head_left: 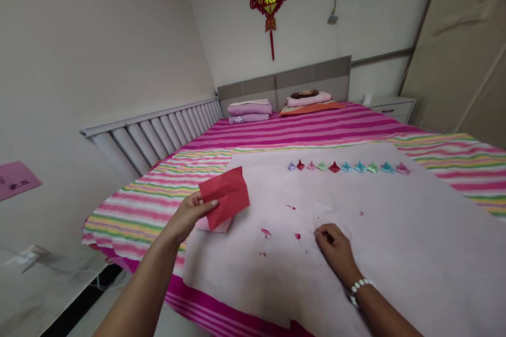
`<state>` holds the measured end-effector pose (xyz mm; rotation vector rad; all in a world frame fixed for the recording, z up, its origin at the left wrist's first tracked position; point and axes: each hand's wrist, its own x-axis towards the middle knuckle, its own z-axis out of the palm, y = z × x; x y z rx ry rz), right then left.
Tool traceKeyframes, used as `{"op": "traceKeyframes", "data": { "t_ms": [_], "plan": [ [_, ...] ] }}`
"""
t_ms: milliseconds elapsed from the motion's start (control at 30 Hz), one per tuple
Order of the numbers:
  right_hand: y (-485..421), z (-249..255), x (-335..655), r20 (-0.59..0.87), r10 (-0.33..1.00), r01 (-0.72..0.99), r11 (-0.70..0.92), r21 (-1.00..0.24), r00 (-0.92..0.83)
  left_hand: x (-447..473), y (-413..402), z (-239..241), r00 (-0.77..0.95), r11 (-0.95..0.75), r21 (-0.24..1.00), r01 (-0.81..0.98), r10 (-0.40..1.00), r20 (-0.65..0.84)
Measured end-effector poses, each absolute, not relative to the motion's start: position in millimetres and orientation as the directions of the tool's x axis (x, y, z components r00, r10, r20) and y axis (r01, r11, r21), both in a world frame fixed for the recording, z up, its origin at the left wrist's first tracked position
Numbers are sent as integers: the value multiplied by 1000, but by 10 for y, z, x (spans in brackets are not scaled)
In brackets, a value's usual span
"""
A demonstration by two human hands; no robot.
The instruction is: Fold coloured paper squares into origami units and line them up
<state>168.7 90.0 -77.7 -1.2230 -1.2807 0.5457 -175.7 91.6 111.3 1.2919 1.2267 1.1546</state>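
Note:
Pinched between the thumb and fingers of my left hand (194,211) is a creased red sheet of paper (231,192), lifted above the bed. Pink paper (222,225) shows beneath it, partly hidden. My right hand (334,246), with a pale bead bracelet at the wrist, rests on the large white sheet (276,274) with its fingers curled together; whether anything is in them is too small to see. Small red and pink marks or scraps (266,233) dot the sheet near it. Farther back stands a row of several small folded paper shapes (334,167) in red, blue, green, pink and purple.
The white sheet covers a bed with a striped bedspread (146,205). Folded bedding (250,109) lies by the headboard (332,79). A radiator (154,134) runs along the left wall, and a nightstand (395,110) stands at the far right.

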Motion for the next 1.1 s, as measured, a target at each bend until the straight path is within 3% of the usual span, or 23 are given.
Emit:
{"op": "traceKeyframes", "data": {
  "t_ms": [233, 267, 333, 433, 700, 867, 967, 1100],
  "plan": [
    [706, -323, 1567, 257, 949, 78, 246, -966, 184, -1102, 678, 863, 185, 91, 954, -287, 982, -38],
    [645, -239, 1544, 234, 961, 20, 234, -972, 149, -1004, 651, 827, 201, 113, 943, -314, 978, -50],
    [516, -71, 1511, 157, 987, -258, 157, -953, 20, -813, 599, 755, 230, 150, 922, -356, 971, -69],
    [331, 161, 1515, 181, 982, -381, 149, -913, -51, -553, 526, 662, 288, 199, 898, -393, 954, -86],
    [25, 418, 1649, 61, 997, -414, 75, -907, 48, -175, 301, 565, 437, 261, 897, -357, 895, -87],
    [-115, 403, 1706, 69, 997, -392, 75, -917, 27, -112, 190, 531, 449, 240, 916, -321, 890, -76],
    [-179, 398, 1768, 90, 996, -368, 91, -925, 21, -102, 154, 543, 397, 141, 952, -273, 918, -22],
    [-258, 435, 1873, 257, 965, -246, 263, -933, 60, -125, 102, 637, 347, -175, 979, -108, 916, 202]
  ]
}}
